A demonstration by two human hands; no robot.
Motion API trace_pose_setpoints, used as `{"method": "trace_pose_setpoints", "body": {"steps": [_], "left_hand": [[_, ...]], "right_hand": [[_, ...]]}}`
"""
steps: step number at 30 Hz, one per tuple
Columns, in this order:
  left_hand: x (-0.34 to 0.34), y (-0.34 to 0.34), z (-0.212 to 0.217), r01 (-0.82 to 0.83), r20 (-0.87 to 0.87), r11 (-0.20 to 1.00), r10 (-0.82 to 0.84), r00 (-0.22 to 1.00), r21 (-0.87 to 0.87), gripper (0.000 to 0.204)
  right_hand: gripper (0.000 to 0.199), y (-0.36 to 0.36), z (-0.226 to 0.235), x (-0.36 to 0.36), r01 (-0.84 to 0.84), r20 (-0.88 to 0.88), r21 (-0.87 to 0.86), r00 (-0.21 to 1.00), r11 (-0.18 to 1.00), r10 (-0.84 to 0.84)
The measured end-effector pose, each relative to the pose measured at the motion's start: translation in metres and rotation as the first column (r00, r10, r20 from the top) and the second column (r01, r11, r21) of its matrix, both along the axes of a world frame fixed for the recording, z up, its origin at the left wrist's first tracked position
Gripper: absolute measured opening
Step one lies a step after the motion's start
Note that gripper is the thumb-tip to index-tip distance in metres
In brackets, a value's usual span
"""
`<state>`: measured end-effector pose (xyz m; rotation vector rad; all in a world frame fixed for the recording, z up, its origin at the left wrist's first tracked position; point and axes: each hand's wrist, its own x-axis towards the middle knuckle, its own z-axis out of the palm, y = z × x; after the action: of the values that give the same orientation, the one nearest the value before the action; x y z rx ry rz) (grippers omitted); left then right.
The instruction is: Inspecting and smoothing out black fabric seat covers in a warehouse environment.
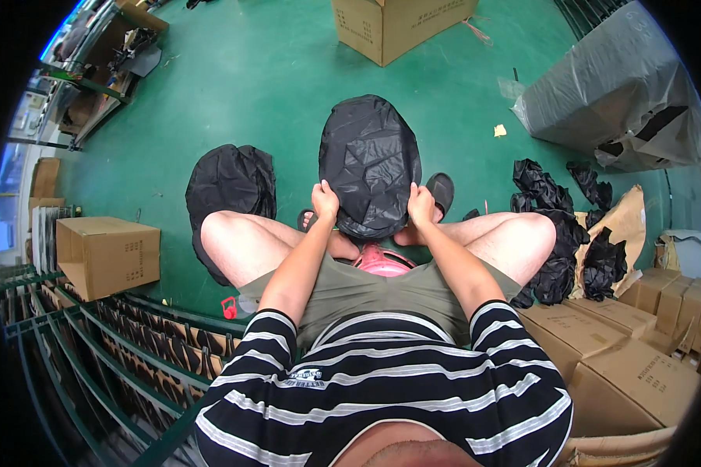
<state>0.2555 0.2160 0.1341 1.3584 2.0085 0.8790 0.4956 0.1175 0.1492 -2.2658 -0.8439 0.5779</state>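
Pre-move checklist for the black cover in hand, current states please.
1. Left hand grips the left edge of the black cover: ok.
2. Right hand grips the right edge of it: ok.
3. Cover sits evenly between both hands, over the knees: ok.
4. Cover pulled fully around what it wraps: cannot tell, its lower edge is hidden behind the hands.
5. Pink stool clear of the cover: ok, only its rim shows below the hands.
6. Second black covered piece on the green floor at the left, apart from the hands: ok.
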Motion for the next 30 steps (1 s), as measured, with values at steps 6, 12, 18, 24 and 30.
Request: {"method": "trace_pose_setpoints", "body": {"steps": [6, 12, 18, 24, 30], "left_hand": [[-0.023, -0.019, 0.024, 0.110, -0.116, 0.984, -0.126, 0.985, -0.140, 0.044], [-0.032, -0.009, 0.010, 0.199, -0.052, 0.954, -0.216, 0.975, -0.224, 0.045], [-0.024, -0.014, 0.023, 0.153, 0.000, 0.972, -0.156, 0.988, -0.178, 0.042], [-0.008, 0.013, 0.022, 0.028, 0.217, 0.990, 0.003, 0.976, -0.137, 0.046], [0.000, 0.102, 0.014, -0.129, 0.533, 0.917, 0.329, 0.780, -0.378, 0.061]], "right_hand": [[0.052, -0.029, 0.008, -0.019, -0.114, 0.032, -0.018, 0.993, 0.993, 0.115], [0.050, -0.029, 0.010, -0.019, -0.158, 0.134, -0.017, 0.978, 0.987, 0.159], [0.041, -0.026, 0.022, -0.020, -0.151, 0.138, 0.081, 0.981, 0.985, 0.139], [0.032, -0.005, 0.001, -0.011, 0.140, -0.040, 0.020, 0.990, 0.990, -0.139], [0.036, -0.005, 0.009, -0.026, 0.100, -0.013, -0.093, 0.995, 0.991, -0.102]]}}
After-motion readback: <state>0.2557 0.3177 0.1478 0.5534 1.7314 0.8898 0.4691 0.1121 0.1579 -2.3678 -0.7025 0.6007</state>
